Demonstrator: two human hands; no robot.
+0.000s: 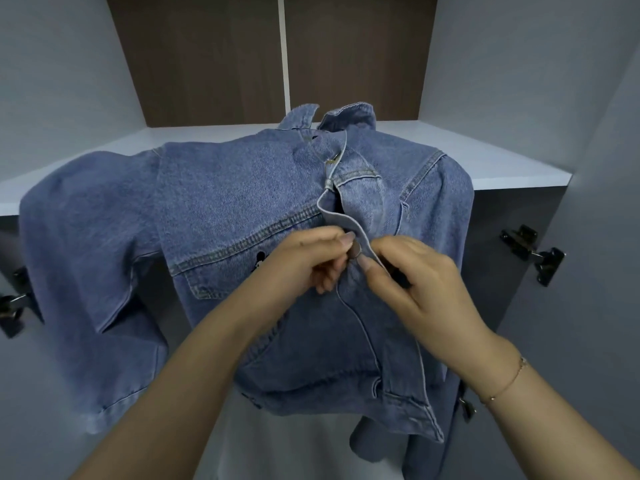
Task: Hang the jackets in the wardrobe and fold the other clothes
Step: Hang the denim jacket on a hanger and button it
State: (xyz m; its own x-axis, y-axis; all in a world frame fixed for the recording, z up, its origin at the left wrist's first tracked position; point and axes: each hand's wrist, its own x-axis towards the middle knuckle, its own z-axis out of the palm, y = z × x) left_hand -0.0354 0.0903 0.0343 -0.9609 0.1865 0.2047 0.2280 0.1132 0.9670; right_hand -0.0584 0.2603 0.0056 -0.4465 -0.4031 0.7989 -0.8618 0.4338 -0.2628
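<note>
Both hands on jacket [242, 202] btn [356, 251]

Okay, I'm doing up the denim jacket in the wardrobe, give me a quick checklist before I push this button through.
1. Button held: ok. The left hand pinches the metal button at its fingertips.
2. Placket edge held: ok. The right hand pinches the jacket's front edge beside the button.
3. Button through the hole: not ok. It sits in plain view at the edge.
4. Buttonhole lined up: cannot tell. The fingers cover it.
5. Denim jacket supported: ok. Its shoulders rest at the front of the wardrobe shelf and the body hangs below.
6. On a hanger: cannot tell. None shows at the collar.
</note>
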